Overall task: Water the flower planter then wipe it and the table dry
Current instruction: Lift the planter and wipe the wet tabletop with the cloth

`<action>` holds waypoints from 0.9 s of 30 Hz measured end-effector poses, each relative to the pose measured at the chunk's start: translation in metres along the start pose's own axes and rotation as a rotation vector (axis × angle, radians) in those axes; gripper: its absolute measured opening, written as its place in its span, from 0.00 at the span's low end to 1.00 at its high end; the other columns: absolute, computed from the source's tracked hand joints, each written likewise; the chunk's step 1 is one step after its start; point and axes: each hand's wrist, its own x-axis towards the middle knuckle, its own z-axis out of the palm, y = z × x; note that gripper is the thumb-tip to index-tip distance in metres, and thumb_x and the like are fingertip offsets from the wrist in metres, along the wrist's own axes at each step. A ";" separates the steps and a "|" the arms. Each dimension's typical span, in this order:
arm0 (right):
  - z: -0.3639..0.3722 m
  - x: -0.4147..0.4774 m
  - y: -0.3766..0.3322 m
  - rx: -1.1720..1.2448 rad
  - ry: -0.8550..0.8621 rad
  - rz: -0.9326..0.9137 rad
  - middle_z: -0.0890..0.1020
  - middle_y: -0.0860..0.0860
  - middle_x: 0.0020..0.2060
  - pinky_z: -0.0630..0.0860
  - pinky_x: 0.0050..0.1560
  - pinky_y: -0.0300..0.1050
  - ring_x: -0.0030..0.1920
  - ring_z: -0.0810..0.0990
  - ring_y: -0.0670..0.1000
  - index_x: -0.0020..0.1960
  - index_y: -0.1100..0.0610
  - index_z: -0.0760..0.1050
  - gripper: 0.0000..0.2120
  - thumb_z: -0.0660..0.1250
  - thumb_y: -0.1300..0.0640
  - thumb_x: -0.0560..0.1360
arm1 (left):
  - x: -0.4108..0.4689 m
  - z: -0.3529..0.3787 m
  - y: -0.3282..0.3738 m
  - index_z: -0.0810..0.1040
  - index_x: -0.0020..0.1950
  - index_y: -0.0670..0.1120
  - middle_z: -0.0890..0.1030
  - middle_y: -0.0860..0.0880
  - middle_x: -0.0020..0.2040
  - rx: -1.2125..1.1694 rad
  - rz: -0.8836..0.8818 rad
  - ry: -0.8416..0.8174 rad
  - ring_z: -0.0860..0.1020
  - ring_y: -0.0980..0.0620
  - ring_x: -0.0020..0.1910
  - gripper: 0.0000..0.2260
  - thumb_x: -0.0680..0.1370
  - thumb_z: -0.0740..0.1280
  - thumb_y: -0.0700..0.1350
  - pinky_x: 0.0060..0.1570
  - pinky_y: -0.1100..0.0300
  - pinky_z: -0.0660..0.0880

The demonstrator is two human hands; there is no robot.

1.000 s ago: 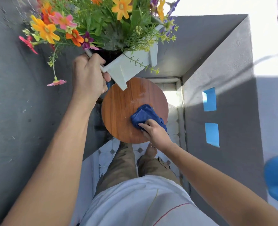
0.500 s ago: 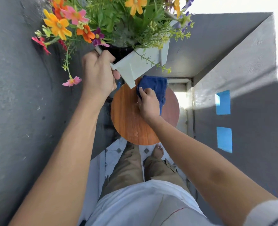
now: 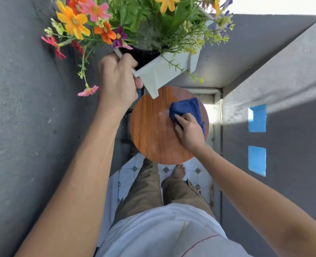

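A white planter (image 3: 169, 68) full of orange, pink and purple flowers hangs tilted in the air above the far edge of a small round wooden table (image 3: 149, 130). My left hand (image 3: 117, 80) grips the planter's near left rim and holds it up. My right hand (image 3: 189, 131) presses a bunched dark blue cloth (image 3: 187, 109) onto the right side of the tabletop. Pale wet smears show on the wood just left of the cloth.
Grey walls close in on the left (image 3: 23, 127) and right (image 3: 283, 108), leaving a narrow tiled floor (image 3: 127, 175). My legs and a bare foot (image 3: 178, 171) stand just before the table. Two blue openings (image 3: 257, 117) sit in the right wall.
My right hand slid the blue cloth from the table's far edge, under the planter, to the right side. My left hand keeps the planter lifted.
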 end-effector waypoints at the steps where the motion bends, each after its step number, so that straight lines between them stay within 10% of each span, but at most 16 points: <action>1: -0.004 0.021 0.000 0.001 0.046 0.063 0.78 0.57 0.50 0.77 0.49 0.51 0.51 0.77 0.57 0.65 0.61 0.77 0.18 0.67 0.59 0.77 | 0.000 0.000 -0.001 0.68 0.32 0.43 0.73 0.39 0.26 0.005 0.005 0.000 0.61 0.49 0.17 0.11 0.75 0.59 0.39 0.22 0.62 0.58; 8: 0.030 0.086 -0.066 0.035 0.098 0.069 0.76 0.56 0.47 0.76 0.38 0.50 0.49 0.75 0.56 0.56 0.60 0.78 0.11 0.65 0.59 0.76 | -0.006 0.002 -0.005 0.69 0.33 0.43 0.73 0.38 0.27 0.033 0.000 0.022 0.63 0.51 0.16 0.10 0.74 0.60 0.39 0.23 0.62 0.59; 17: 0.067 -0.078 -0.068 0.117 -0.273 -0.339 0.79 0.57 0.47 0.79 0.37 0.50 0.48 0.79 0.59 0.63 0.60 0.80 0.18 0.70 0.60 0.74 | -0.029 0.002 -0.021 0.68 0.34 0.43 0.72 0.39 0.27 0.039 -0.016 0.061 0.62 0.50 0.16 0.09 0.74 0.59 0.40 0.23 0.63 0.58; 27: -0.030 -0.081 0.044 0.084 -0.054 0.192 0.78 0.56 0.52 0.74 0.53 0.44 0.53 0.78 0.56 0.66 0.59 0.78 0.17 0.67 0.61 0.78 | -0.087 0.016 -0.076 0.73 0.39 0.44 0.76 0.40 0.27 0.102 -0.124 0.103 0.66 0.46 0.19 0.06 0.73 0.59 0.43 0.24 0.59 0.64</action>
